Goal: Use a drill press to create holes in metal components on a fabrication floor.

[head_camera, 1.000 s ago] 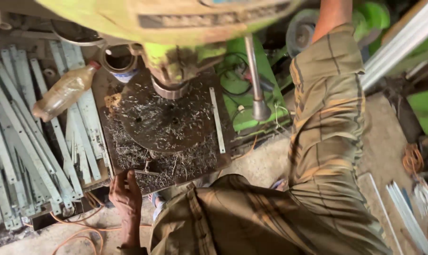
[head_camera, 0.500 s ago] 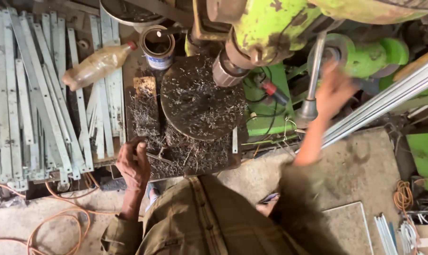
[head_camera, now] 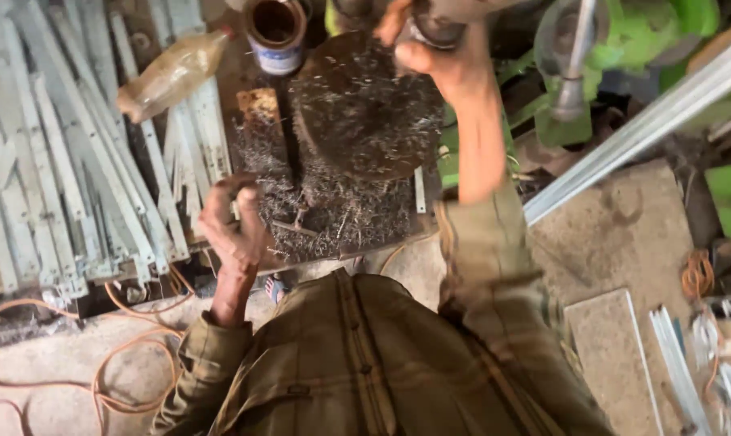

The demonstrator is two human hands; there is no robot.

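Lying across the pale grey metal strips (head_camera: pixel 67 161) stacked at the far left is a clear plastic bottle (head_camera: pixel 171 73) holding a brownish liquid, tilted with its red cap toward the upper right. Just beside that cap stands an open round tin can (head_camera: pixel 276 32) with a blue and white label; its inside looks dark brown, though what fills it cannot be told.

Below the bottle, the left hand (head_camera: pixel 234 230) hovers at the near left edge of the dark workbench (head_camera: pixel 301 230), which is strewn with thin metal shavings (head_camera: pixel 333 218). Its fingers are curled inward into a loose fist; whether anything small sits inside cannot be seen. An orange cable (head_camera: pixel 123 347) loops over the concrete floor beneath it.

Right of that hand, the round dark metal drill-press table (head_camera: pixel 365 113) rises above the bench, also littered with shavings. Above its far right rim, the right hand (head_camera: pixel 434 52) is raised and closed around the dark cylindrical drill chuck (head_camera: pixel 434 28), blurred and partly cut off by the frame. The two hands are well apart, the round table between them.

Farther right stand the green machine parts (head_camera: pixel 664 24) and a long pale metal bar (head_camera: pixel 640 121).
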